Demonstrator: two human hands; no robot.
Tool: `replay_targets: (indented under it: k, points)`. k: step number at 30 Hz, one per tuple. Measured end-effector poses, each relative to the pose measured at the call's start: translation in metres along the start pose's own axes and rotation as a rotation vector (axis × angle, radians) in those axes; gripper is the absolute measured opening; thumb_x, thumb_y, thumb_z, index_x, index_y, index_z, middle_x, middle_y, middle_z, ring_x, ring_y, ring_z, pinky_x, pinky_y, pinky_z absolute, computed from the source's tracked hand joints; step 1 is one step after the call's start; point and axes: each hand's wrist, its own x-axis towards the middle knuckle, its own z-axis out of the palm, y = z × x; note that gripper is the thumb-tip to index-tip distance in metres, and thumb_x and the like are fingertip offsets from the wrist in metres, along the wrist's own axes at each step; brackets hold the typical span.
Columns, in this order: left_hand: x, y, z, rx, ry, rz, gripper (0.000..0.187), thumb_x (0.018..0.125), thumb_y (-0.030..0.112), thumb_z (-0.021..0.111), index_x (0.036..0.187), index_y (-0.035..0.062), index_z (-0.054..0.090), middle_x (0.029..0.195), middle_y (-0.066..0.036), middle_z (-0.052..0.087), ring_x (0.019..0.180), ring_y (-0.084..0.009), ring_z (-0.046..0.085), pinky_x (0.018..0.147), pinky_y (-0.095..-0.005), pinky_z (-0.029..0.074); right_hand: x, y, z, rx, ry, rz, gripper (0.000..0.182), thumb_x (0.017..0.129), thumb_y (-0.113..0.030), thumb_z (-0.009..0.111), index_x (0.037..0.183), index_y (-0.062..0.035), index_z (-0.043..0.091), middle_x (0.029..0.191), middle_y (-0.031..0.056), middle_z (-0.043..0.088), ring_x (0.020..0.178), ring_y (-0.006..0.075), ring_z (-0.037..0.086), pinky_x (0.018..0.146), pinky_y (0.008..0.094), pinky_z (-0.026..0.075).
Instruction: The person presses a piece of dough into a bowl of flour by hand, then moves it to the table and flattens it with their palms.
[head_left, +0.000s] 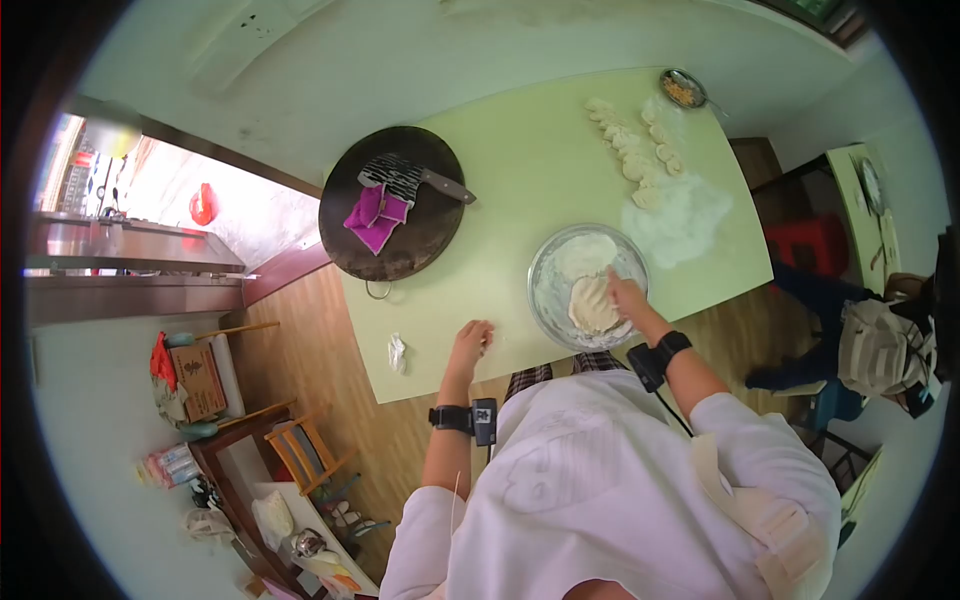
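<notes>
A metal bowl (538, 309) stands near the front edge of the pale green table. Inside it, a lump of dough (593, 305) lies beside loose white flour (588, 256). My right hand (629, 303) reaches over the bowl's right side, its fingers stretched out at the right edge of the dough and not wrapped round it. To the left of the bowl, my left hand (474, 343) hovers at the table's front part. Its fingers are loosely bent and apart, with nothing visible in them.
A cleaver (418, 178) and a purple cloth (376, 220) lie on a dark round board (410, 248) at the left. Dumplings (630, 150) sit in rows near spread flour (685, 225). Behind them is a small bowl of filling (680, 90). Crumpled tissue (397, 353) lies front left.
</notes>
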Motion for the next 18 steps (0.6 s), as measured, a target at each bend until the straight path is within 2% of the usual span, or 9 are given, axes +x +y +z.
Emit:
replay_targets:
  k: [3,5,7,8,10,12,13,15,18]
  points:
    - [0.018,0.018,0.056,0.13,-0.281,0.043,0.022,0.081,0.027,0.045,0.068,0.0103,0.05,0.056,0.004,0.04,0.047,-0.0051,0.035,0.043,-0.0193,0.027,-0.005,0.01,-0.031,0.05,0.205,-0.058,0.052,0.078,-0.05,0.046,0.049,-0.0064,0.043,0.044,0.0029,0.04,0.034,0.0153,0.039,0.034,0.029,0.033]
    - [0.029,0.022,0.103,0.309,-0.427,0.137,0.026,0.079,0.027,0.046,0.063,0.0066,0.05,0.055,0.002,0.042,0.047,-0.0082,0.037,0.043,-0.0221,0.029,-0.002,0.021,-0.038,0.102,0.25,-0.015,0.051,0.077,-0.047,0.047,0.05,-0.0041,0.046,0.045,0.0065,0.042,0.038,0.0188,0.043,0.038,0.0313,0.036]
    - [0.041,0.021,0.142,0.391,-0.489,0.198,0.027,0.077,0.027,0.047,0.061,0.0053,0.05,0.053,0.001,0.042,0.045,-0.0099,0.038,0.042,-0.0236,0.03,-0.004,0.025,-0.027,-0.041,0.239,-0.37,0.043,0.08,-0.04,0.047,0.049,-0.0104,0.041,0.043,-0.0024,0.032,0.033,0.0103,0.029,0.034,0.0257,0.023]
    - [0.05,0.019,0.157,0.437,-0.451,0.154,0.031,0.076,0.029,0.045,0.064,0.0003,0.052,0.056,-0.004,0.047,0.047,-0.015,0.043,0.043,-0.0262,0.034,-0.007,0.018,-0.016,0.041,0.255,-0.103,0.04,0.078,-0.038,0.049,0.052,-0.0084,0.045,0.044,-0.0012,0.036,0.035,0.0114,0.033,0.034,0.027,0.025]
    - [0.069,0.01,0.178,0.492,-0.362,0.077,0.037,0.074,0.03,0.043,0.065,-0.0033,0.054,0.056,-0.009,0.051,0.043,-0.0213,0.046,0.04,-0.032,0.035,0.03,0.059,-0.003,-0.068,0.209,-0.59,0.039,0.077,-0.036,0.049,0.053,-0.0046,0.049,0.045,0.0012,0.041,0.036,0.0133,0.039,0.034,0.028,0.028]
    - [0.088,-0.012,0.183,0.292,-0.318,-0.056,0.036,0.073,0.03,0.042,0.063,-0.0024,0.054,0.054,-0.009,0.05,0.04,-0.0211,0.044,0.039,-0.0332,0.034,-0.001,0.014,0.015,-0.009,0.168,0.044,0.023,0.075,-0.019,0.045,0.073,0.0023,0.054,0.061,0.0193,0.055,0.055,0.0307,0.056,0.05,0.0436,0.043]
    - [0.092,-0.017,0.181,0.077,-0.237,-0.189,0.035,0.073,0.029,0.042,0.062,-0.0015,0.054,0.052,-0.009,0.048,0.037,-0.021,0.041,0.037,-0.0344,0.033,0.006,0.024,0.02,0.006,0.184,0.055,0.023,0.075,-0.019,0.045,0.073,0.0023,0.054,0.061,0.0193,0.055,0.055,0.0307,0.056,0.05,0.0436,0.043]
    - [0.088,-0.025,0.179,0.042,-0.234,-0.209,0.035,0.073,0.029,0.042,0.059,-0.0005,0.053,0.051,-0.008,0.047,0.038,-0.0198,0.041,0.038,-0.0347,0.031,0.016,0.038,0.036,-0.465,0.398,-0.318,0.022,0.075,-0.016,0.043,0.072,0.0016,0.055,0.062,0.0204,0.055,0.057,0.0314,0.056,0.051,0.0441,0.043]
    - [0.083,-0.025,0.186,0.127,-0.064,-0.114,0.035,0.073,0.028,0.042,0.06,-0.0024,0.053,0.052,-0.009,0.048,0.043,-0.0193,0.044,0.042,-0.0331,0.033,0.008,0.036,0.04,-0.608,0.548,-0.391,0.019,0.073,-0.014,0.043,0.071,0.0001,0.056,0.064,0.0202,0.056,0.059,0.0328,0.056,0.052,0.0442,0.043]
